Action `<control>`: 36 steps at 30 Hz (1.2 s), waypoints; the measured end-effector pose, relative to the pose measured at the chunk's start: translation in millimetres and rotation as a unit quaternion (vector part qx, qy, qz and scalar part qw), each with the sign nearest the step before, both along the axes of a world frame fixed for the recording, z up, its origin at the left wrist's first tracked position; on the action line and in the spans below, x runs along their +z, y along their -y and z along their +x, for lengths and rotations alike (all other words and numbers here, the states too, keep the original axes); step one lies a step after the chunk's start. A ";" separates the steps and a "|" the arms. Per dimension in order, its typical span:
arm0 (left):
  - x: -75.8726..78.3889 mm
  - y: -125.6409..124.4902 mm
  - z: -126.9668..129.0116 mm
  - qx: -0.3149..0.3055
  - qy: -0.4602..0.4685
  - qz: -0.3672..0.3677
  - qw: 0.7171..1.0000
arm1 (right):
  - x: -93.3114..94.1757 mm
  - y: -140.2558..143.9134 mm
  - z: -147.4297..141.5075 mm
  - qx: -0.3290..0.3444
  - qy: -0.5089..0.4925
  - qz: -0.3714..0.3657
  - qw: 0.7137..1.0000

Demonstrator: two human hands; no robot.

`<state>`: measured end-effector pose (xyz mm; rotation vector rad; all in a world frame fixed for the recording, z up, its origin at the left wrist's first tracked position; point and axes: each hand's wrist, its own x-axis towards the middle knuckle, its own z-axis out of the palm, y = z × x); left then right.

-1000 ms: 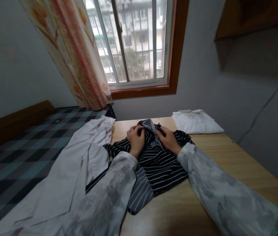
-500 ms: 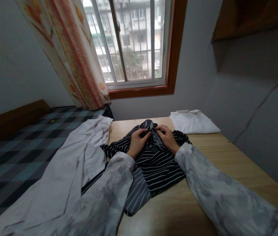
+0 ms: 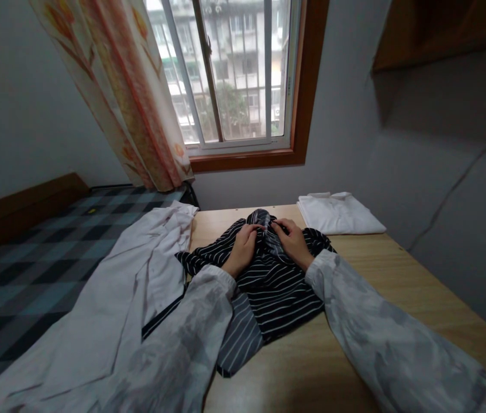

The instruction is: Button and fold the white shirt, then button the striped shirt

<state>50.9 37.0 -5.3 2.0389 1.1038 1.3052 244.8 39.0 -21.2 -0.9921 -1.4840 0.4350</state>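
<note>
A black shirt with thin white stripes (image 3: 283, 292) lies crumpled on the wooden table, its greyer inner side showing at the lower left corner and near the collar. My left hand (image 3: 243, 248) pinches the cloth by the collar area, fingertips pressed together. Just to the right, my right hand (image 3: 293, 242) grips the same gathered part between thumb and fingers. Only a small gap separates the two hands. Whatever small detail sits between the fingertips is too small to make out.
A loose white shirt (image 3: 113, 287) spreads over the table's left side beside a checked bed (image 3: 45, 264). At the back right rests a folded white garment (image 3: 339, 213). The table (image 3: 397, 304) meets the wall near a window (image 3: 243, 74); a wooden shelf (image 3: 444, 34) hangs upper right.
My left fingers have shifted slightly up and straightened at the collar area. My right hand has barely moved, and the striped shirt lies much the same.
</note>
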 end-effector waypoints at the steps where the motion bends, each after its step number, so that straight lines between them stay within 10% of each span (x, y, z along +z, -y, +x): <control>1: -1.3 -0.5 0.0 0.004 0.002 0.000 1.000 | 1.0 1.2 0.0 -0.003 -0.003 0.007 1.000; 12: -2.5 -0.9 -1.5 0.025 0.020 0.012 0.999 | 13.1 21.1 -9.0 0.062 0.072 0.097 0.991; 36: -4.8 -6.3 -2.6 0.006 0.090 -0.054 0.994 | 7.3 14.0 -7.0 0.055 0.096 0.052 0.992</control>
